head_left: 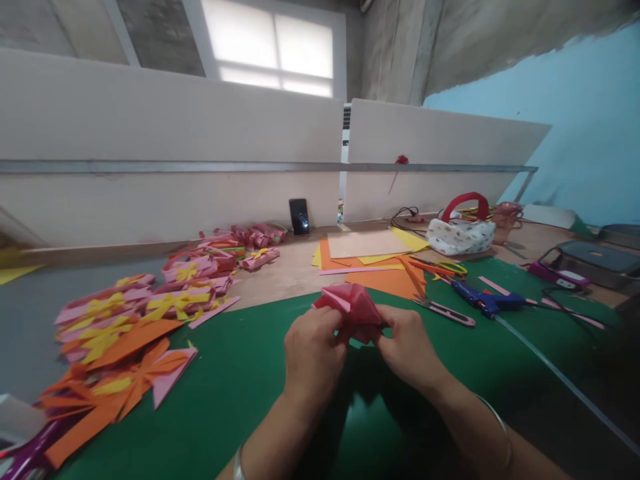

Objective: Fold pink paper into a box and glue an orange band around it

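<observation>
We had a folded pink paper piece [357, 303] over the green mat [240, 387], our left hand [314, 343] gripping its left side and our right hand [410, 343] pinching its right. Just beyond lay orange sheets [390, 285], partly under a pale board [367, 245]. Rightward we had a cutter [453, 315] near a blue glue gun [483, 299]; leftward, a heap of pink, yellow and orange paper pieces [113, 307].
</observation>
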{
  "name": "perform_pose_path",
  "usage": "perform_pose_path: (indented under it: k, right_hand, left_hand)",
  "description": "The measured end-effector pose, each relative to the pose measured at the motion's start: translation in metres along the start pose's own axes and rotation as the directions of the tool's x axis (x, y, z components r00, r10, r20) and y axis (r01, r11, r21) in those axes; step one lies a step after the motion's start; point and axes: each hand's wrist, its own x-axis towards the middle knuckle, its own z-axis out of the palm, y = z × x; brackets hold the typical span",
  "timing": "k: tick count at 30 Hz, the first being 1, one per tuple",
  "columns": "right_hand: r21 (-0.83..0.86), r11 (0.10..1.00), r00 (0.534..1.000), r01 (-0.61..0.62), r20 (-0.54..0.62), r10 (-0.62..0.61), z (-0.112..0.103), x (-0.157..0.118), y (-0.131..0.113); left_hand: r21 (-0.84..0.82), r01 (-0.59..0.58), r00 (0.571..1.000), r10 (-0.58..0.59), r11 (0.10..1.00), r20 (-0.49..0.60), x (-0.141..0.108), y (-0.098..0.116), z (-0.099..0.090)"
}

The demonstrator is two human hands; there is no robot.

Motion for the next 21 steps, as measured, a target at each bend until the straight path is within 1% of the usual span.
perform_pose_path:
  k: [5,9,12,15,19,21]
  right_hand:
    - [0.002,0.999,0.999,0.036,0.016,-0.036,-0.003,-0.005,0.001]
    - [-0.064,0.996,0.997,0.056,-0.050,-0.059,-0.003,-0.010,0.004]
    - [-0.058,0.996,0.996,0.066,-0.049,-0.069,-0.003,-0.012,0.005]
    - [-0.012,0.999,0.998,0.042,-0.043,-0.043,-0.005,-0.013,0.006]
    - [0.129,0.991,0.999,-0.044,-0.002,0.045,-0.008,-0.013,0.008]
    - [0.175,0.982,0.998,-0.067,0.018,0.065,-0.010,-0.013,0.008]
  left_hand:
    - [0.057,-0.078,0.997,0.079,0.995,-0.020,0.000,-0.003,0.000]
    - [-0.005,-0.156,0.988,0.156,0.988,-0.002,0.001,-0.002,-0.001]
    - [-0.032,-0.148,0.989,0.148,0.988,0.006,0.001,0.000,-0.001]
    - [-0.024,-0.159,0.987,0.159,0.987,-0.007,0.002,0.000,-0.001]
    - [-0.003,-0.200,0.976,0.199,0.980,-0.094,0.004,0.000,-0.005]
    - [-0.015,-0.217,0.968,0.213,0.976,-0.136,0.004,0.001,-0.007]
